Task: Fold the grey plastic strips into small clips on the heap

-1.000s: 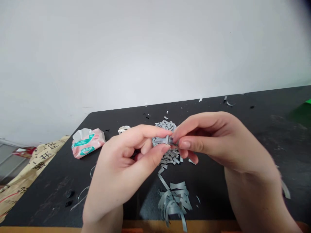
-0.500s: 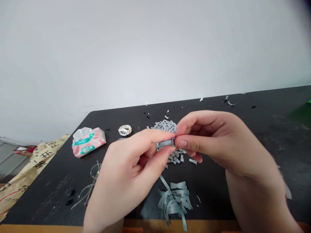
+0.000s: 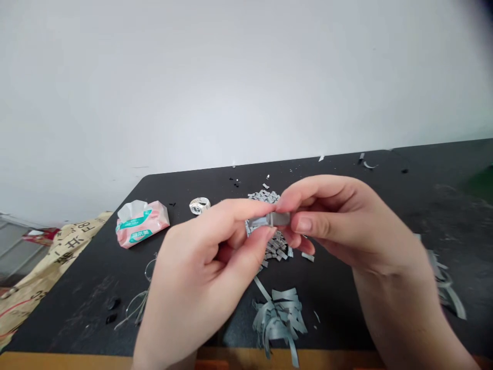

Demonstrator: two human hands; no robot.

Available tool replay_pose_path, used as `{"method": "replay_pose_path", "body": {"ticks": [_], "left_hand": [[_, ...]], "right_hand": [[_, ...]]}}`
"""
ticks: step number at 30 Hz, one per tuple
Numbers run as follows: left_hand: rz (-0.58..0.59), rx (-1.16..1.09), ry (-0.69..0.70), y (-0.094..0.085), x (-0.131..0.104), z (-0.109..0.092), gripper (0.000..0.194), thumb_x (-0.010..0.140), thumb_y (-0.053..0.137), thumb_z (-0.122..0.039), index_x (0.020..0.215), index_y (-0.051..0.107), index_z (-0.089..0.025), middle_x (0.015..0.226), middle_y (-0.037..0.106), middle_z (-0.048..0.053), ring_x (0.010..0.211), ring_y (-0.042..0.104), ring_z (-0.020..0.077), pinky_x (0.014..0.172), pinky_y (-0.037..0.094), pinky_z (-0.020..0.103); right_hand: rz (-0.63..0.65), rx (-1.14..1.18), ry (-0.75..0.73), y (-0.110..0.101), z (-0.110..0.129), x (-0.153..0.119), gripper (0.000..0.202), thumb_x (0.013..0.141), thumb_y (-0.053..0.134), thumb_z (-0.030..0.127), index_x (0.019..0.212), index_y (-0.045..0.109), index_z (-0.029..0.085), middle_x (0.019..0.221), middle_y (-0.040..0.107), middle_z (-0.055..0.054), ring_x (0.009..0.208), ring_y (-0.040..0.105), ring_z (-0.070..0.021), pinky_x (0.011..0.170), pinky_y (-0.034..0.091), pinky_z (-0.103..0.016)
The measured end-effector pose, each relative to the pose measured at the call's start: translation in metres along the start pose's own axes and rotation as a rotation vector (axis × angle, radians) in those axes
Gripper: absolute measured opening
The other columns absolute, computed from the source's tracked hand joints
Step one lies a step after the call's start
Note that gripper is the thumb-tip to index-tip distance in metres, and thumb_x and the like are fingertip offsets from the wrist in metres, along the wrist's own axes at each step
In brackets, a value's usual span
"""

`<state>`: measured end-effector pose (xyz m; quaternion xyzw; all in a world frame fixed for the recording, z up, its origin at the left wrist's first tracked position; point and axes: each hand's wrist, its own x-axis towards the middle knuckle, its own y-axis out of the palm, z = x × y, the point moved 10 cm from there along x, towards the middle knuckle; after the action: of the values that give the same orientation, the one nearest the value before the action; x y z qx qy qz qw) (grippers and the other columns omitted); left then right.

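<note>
My left hand (image 3: 208,267) pinches a small grey strip (image 3: 279,219) between thumb and index fingertip. The strip looks folded, its paler part extending left between my fingers. From the other side, my right hand (image 3: 342,231) has its curled index finger and thumb closed around the strip's right end. Behind the fingers lies a heap of small folded grey pieces (image 3: 274,251), partly hidden by both hands. Nearer to me, between my wrists, is a loose pile of longer grey strips (image 3: 279,316).
On the black table (image 3: 84,288) at left are a tissue pack (image 3: 142,223), a white watch (image 3: 200,205), eyeglasses (image 3: 135,307) partly behind my left hand, and small black bits (image 3: 111,311). More grey strips (image 3: 449,290) lie beyond my right wrist. A white wall (image 3: 246,87) borders the table.
My right thumb has shifted slightly right, away from the left fingertips, and more of the grey strip shows between the hands. The view has moved a little.
</note>
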<state>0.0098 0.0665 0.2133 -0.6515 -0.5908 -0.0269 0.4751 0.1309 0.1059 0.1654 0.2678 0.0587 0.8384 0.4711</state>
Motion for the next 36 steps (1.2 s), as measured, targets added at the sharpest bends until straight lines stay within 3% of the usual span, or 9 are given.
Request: {"method": "replay_pose_path", "body": {"ticks": [11,18,23,27,31,36], "left_hand": [[0.010,-0.093,0.003,0.004,-0.002,0.004,0.022,0.091,0.068,-0.013,0.103,0.073,-0.031,0.058,0.044,-0.010,0.050,0.041,0.0038,0.045,0.036,0.012],[0.006,-0.190,-0.015,0.006,0.000,0.007,0.021,0.089,0.068,-0.012,0.101,0.076,-0.028,0.057,0.042,-0.009,0.050,0.039,0.0035,0.045,0.036,0.012],[0.037,-0.489,-0.080,0.012,0.006,0.019,0.019,0.084,0.076,-0.015,0.095,0.080,-0.030,0.055,0.035,-0.008,0.050,0.036,0.0052,0.046,0.037,0.015],[0.144,-0.743,-0.137,0.025,0.011,0.028,0.019,0.084,0.077,-0.020,0.095,0.083,-0.035,0.052,0.028,-0.008,0.049,0.032,0.0065,0.048,0.039,0.018],[0.184,-0.879,-0.238,0.031,0.010,0.035,0.019,0.084,0.075,-0.018,0.094,0.083,-0.033,0.050,0.024,-0.008,0.047,0.025,0.0054,0.046,0.036,0.015],[0.193,-0.964,-0.341,0.036,0.005,0.039,0.012,0.086,0.075,-0.022,0.093,0.082,-0.029,0.049,0.030,-0.008,0.047,0.032,0.0055,0.052,0.045,0.018]], "right_hand": [[-0.101,-0.108,-0.033,-0.006,0.004,-0.007,0.013,0.081,0.080,0.007,0.085,0.080,0.020,0.070,0.071,0.002,0.063,0.064,-0.0060,0.058,0.055,-0.014],[-0.178,-0.190,-0.028,-0.008,0.007,-0.008,0.016,0.075,0.086,0.008,0.081,0.077,0.020,0.071,0.068,0.003,0.061,0.058,-0.0054,0.053,0.049,-0.014],[-0.062,-0.130,-0.012,0.004,0.003,-0.003,0.011,0.080,0.083,0.017,0.089,0.078,0.020,0.078,0.071,0.000,0.071,0.066,-0.0107,0.063,0.056,-0.021],[0.072,-0.091,-0.057,0.017,0.004,0.002,0.007,0.083,0.080,0.015,0.088,0.080,0.020,0.084,0.072,-0.001,0.079,0.067,-0.0119,0.073,0.057,-0.025],[0.037,-0.151,-0.021,0.014,0.002,0.001,0.010,0.084,0.078,0.010,0.085,0.082,0.019,0.074,0.069,0.002,0.068,0.060,-0.0073,0.063,0.052,-0.018],[0.006,-0.159,0.151,0.008,-0.004,-0.008,0.010,0.084,0.078,0.012,0.084,0.082,0.021,0.070,0.072,0.003,0.062,0.063,-0.0057,0.058,0.054,-0.014]]}}
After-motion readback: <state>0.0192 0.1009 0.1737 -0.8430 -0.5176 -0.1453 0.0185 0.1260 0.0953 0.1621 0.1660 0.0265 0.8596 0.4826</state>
